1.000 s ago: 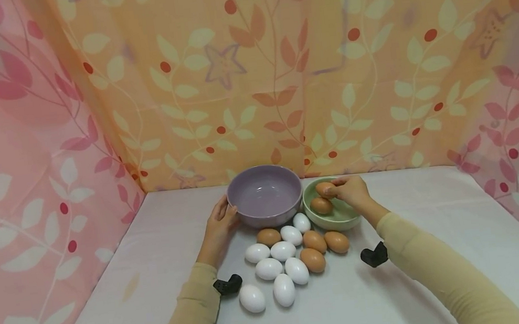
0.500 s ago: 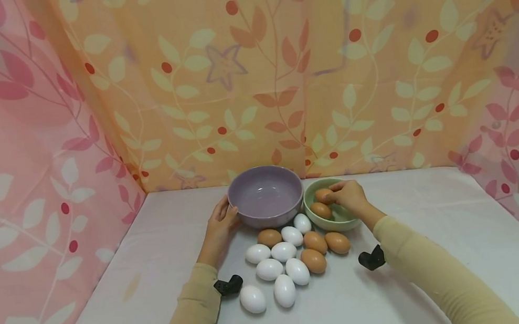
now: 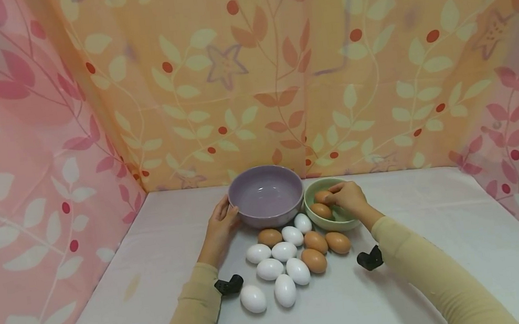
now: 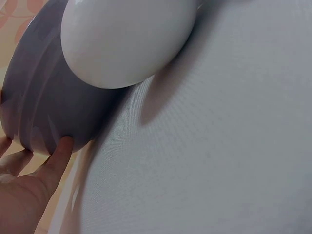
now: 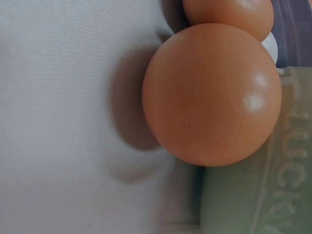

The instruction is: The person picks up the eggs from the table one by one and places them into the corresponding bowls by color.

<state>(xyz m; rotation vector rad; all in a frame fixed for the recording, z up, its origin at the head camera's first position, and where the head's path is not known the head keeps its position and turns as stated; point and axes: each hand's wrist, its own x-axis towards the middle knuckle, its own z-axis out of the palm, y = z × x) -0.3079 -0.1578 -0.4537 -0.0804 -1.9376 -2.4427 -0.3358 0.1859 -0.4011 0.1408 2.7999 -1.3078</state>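
In the head view, we see the right hand pinching a brown egg inside the green bowl, beside a second brown egg. Left of the green bowl, the left hand rests loosely extended fingers against the purple bowl.

In the left wrist view, we see those fingertips touching its side.

In the right wrist view, we see a loose brown egg just before the green bowl.

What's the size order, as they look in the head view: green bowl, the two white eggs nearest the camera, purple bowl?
1. Purple bowl
2. Green bowl
3. Left near white egg and right near white egg: too alike to rank
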